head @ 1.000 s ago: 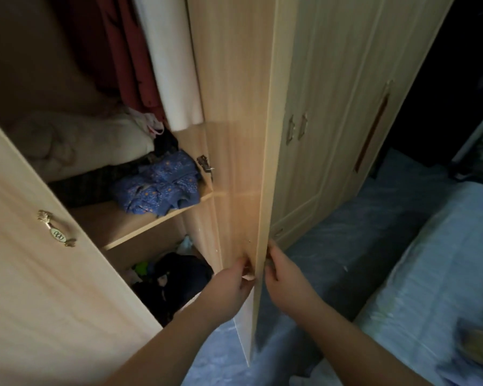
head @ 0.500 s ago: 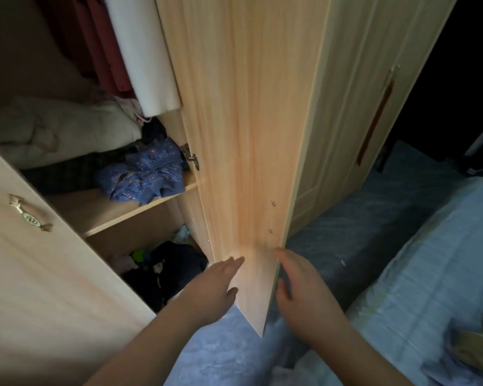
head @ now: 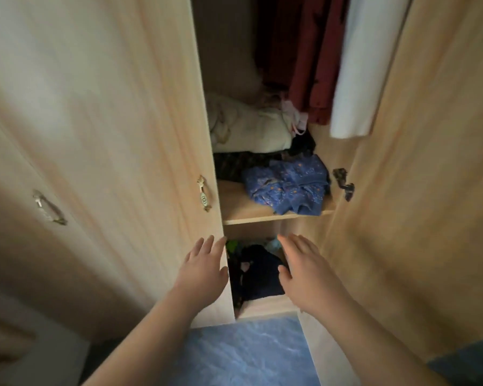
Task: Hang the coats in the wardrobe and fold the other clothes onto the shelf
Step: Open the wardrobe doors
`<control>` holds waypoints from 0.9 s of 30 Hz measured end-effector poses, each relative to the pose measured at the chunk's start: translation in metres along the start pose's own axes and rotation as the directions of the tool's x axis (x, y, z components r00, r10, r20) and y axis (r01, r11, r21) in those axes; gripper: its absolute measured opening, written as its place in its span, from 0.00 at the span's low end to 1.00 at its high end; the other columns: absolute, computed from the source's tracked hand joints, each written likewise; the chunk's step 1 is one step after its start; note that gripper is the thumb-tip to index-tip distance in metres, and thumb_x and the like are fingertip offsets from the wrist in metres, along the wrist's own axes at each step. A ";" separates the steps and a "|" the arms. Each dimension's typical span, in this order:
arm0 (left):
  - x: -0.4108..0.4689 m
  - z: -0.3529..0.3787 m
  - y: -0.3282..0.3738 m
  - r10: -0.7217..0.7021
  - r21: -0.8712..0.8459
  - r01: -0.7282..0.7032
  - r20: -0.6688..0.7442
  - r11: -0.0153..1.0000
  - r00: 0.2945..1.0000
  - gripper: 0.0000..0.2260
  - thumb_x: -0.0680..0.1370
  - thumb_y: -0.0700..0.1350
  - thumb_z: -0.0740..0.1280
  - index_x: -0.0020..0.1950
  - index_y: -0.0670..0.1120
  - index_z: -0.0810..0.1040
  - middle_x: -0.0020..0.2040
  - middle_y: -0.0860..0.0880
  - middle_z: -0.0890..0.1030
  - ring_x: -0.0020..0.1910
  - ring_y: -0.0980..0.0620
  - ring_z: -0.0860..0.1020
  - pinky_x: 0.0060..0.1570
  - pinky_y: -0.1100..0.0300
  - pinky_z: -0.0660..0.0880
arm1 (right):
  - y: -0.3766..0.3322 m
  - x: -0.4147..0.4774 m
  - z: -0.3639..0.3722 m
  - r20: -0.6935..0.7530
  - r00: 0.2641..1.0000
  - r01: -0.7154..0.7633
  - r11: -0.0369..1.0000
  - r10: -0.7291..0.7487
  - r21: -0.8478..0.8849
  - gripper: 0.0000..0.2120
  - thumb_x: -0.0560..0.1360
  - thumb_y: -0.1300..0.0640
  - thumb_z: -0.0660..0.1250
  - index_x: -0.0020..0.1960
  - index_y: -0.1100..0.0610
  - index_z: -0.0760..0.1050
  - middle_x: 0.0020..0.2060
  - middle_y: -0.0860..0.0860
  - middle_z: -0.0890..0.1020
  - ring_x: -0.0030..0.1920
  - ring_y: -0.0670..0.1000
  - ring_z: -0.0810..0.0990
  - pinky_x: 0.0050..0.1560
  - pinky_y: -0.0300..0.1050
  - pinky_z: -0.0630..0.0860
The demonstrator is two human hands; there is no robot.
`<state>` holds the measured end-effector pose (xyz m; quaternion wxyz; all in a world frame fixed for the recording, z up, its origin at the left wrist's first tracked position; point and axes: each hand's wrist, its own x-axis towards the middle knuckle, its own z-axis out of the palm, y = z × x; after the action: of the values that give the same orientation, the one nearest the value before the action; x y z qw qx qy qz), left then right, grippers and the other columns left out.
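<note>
The wardrobe stands partly open between a left door (head: 140, 151) and a right door (head: 418, 190). Inside hang dark red coats (head: 304, 51) and a white garment (head: 357, 79). On the wooden shelf (head: 251, 215) lie a blue patterned garment (head: 287, 185) and a cream bundle (head: 246, 126). Dark clothes (head: 260, 274) fill the lower compartment. My left hand (head: 204, 266) lies flat with straight fingers against the left door's edge. My right hand (head: 304, 268) is spread open in front of the lower compartment, near the right door, holding nothing.
A brass handle (head: 203, 196) sits on the left door near its edge, and a second handle (head: 49, 208) on the door further left. A metal hinge (head: 343, 183) is on the right door's inner side. Blue floor covering (head: 246, 355) lies below.
The view swung left to face the wardrobe opening. Both hands left the right door's lower edge; the left hand now lies on the left door, the right hand is spread before the gap.
</note>
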<state>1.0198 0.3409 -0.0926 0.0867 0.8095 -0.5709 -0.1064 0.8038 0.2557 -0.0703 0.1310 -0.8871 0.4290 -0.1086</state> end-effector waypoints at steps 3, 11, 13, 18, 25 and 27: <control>0.032 -0.023 -0.038 -0.022 -0.118 0.014 -0.067 0.993 0.997 0.29 0.82 0.51 0.59 0.81 0.52 0.51 0.81 0.50 0.56 0.80 0.46 0.54 0.76 0.49 0.57 | -0.029 0.052 0.007 -0.013 1.000 0.020 1.000 -0.020 0.002 0.30 0.78 0.51 0.62 0.78 0.53 0.58 0.74 0.51 0.65 0.75 0.51 0.60 0.74 0.47 0.61; 0.129 -0.043 -0.063 -0.144 -0.692 -0.099 -0.284 0.715 0.948 0.15 0.80 0.41 0.65 0.67 0.47 0.71 0.57 0.57 0.76 0.57 0.55 0.78 0.57 0.64 0.73 | -0.068 0.129 0.025 -0.005 0.998 -0.057 0.998 0.057 0.032 0.29 0.79 0.53 0.61 0.77 0.51 0.57 0.76 0.49 0.61 0.76 0.50 0.57 0.73 0.44 0.60; 0.134 -0.037 -0.058 -0.153 -0.717 -0.123 -0.308 0.687 0.939 0.13 0.80 0.42 0.66 0.64 0.47 0.70 0.53 0.58 0.76 0.51 0.61 0.77 0.53 0.67 0.73 | -0.069 0.132 0.031 0.008 0.997 -0.079 0.996 0.078 0.047 0.29 0.79 0.52 0.61 0.77 0.51 0.56 0.76 0.50 0.61 0.76 0.51 0.57 0.73 0.47 0.61; 0.124 -0.038 -0.051 -0.177 -0.690 -0.108 -0.330 0.716 0.927 0.04 0.82 0.45 0.63 0.52 0.48 0.68 0.41 0.53 0.75 0.38 0.55 0.77 0.38 0.56 0.74 | -0.080 0.123 0.033 0.018 0.998 -0.065 0.983 0.062 0.171 0.30 0.79 0.54 0.62 0.78 0.51 0.55 0.76 0.48 0.63 0.75 0.49 0.59 0.73 0.46 0.63; -0.010 -0.027 -0.045 -0.256 -0.701 -0.036 -0.308 0.713 0.916 0.09 0.80 0.44 0.64 0.48 0.56 0.66 0.43 0.55 0.76 0.43 0.57 0.77 0.41 0.62 0.75 | -0.129 0.078 0.005 -0.061 0.997 0.074 0.853 -0.050 0.516 0.31 0.79 0.50 0.62 0.77 0.41 0.51 0.75 0.44 0.66 0.72 0.46 0.69 0.70 0.49 0.70; -0.047 -0.023 -0.053 -0.280 -0.693 0.005 -0.285 0.721 0.917 0.08 0.81 0.47 0.64 0.50 0.58 0.67 0.45 0.56 0.77 0.45 0.60 0.78 0.44 0.66 0.75 | -0.152 0.054 -0.008 -0.107 0.983 0.186 0.782 -0.152 0.594 0.32 0.79 0.51 0.62 0.77 0.39 0.51 0.74 0.41 0.66 0.71 0.43 0.70 0.70 0.51 0.71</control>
<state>1.0591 0.4031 -0.0809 0.4733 0.7685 -0.4000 -0.1595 0.9460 0.3026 -0.0085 0.3842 -0.8311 0.2944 -0.2738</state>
